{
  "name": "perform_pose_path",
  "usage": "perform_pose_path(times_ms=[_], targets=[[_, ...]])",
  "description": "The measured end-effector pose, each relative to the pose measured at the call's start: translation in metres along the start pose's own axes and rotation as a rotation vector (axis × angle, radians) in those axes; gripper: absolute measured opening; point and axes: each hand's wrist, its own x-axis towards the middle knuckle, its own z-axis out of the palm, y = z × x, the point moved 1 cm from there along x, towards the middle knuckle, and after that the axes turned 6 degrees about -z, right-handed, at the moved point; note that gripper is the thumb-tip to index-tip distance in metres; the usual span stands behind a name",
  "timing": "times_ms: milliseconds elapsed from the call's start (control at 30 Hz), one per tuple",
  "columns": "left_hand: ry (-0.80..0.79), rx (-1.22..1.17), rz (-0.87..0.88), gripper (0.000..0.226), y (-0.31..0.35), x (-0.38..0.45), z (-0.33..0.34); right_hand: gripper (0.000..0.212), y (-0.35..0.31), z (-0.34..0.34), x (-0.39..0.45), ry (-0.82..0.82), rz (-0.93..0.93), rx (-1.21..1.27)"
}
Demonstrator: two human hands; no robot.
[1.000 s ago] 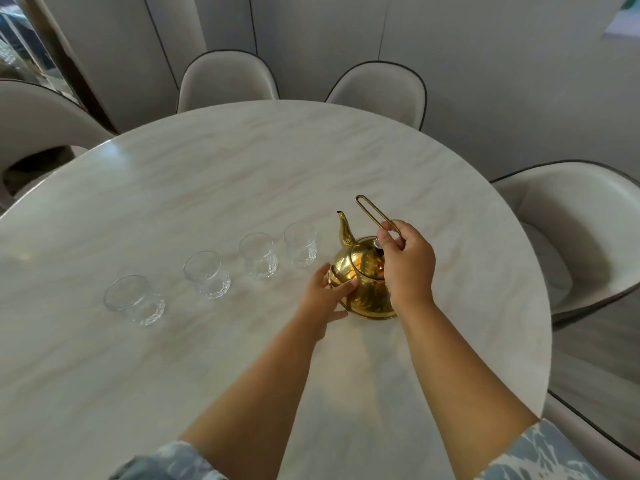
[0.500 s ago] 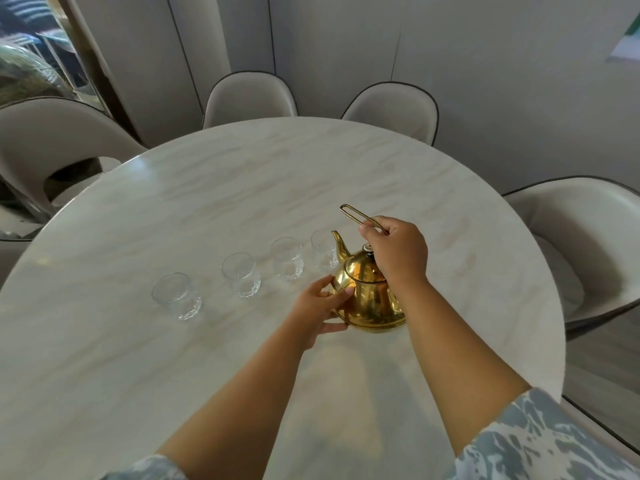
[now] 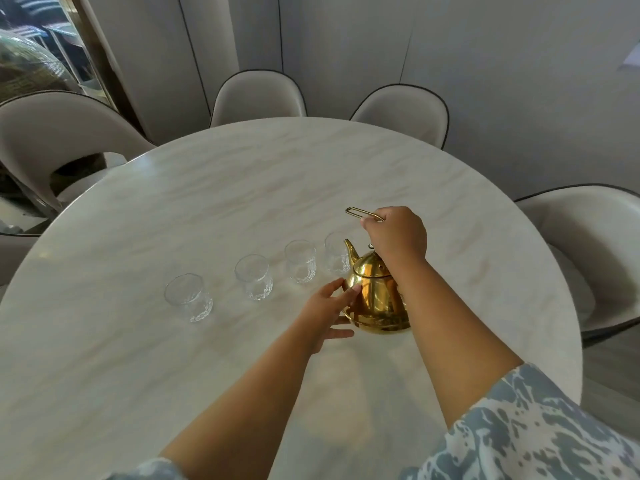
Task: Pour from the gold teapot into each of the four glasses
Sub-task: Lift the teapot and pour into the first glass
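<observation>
The gold teapot (image 3: 375, 296) stands on the round marble table (image 3: 207, 202), spout pointing up and left. My right hand (image 3: 394, 235) is closed around its thin wire handle above the lid. My left hand (image 3: 329, 308) rests open-fingered against the pot's left side near the base. Several clear glasses stand in a row to the left: the nearest glass (image 3: 335, 253) is just behind the spout, then a second glass (image 3: 300, 261), a third glass (image 3: 253, 282) and the far-left glass (image 3: 188, 297). All look empty.
Padded beige chairs ring the table: two chairs at the back (image 3: 258, 95) (image 3: 401, 112), one on the right (image 3: 595, 237), one on the left (image 3: 59, 133). A grey panelled wall stands behind.
My right hand has shifted up along the wire handle and closed fully on it. The left hand has stayed against the pot's side. The view has tilted up a little.
</observation>
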Motion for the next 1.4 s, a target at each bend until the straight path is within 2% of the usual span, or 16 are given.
perform_pose_path(times_ms=[267, 700, 1400], targets=[[-0.017, 0.013, 0.035, 0.064, 0.002, 0.002, -0.004, 0.025, -0.005, 0.004, 0.007, -0.084, -0.006, -0.063], [-0.003, 0.005, 0.029, 0.062, 0.010, 0.001, -0.002, 0.029, -0.006, 0.000, 0.012, -0.052, -0.119, -0.104], [-0.024, -0.018, 0.032, 0.054, 0.014, 0.002, 0.008, 0.027, -0.001, -0.006, 0.023, -0.085, -0.131, -0.132]])
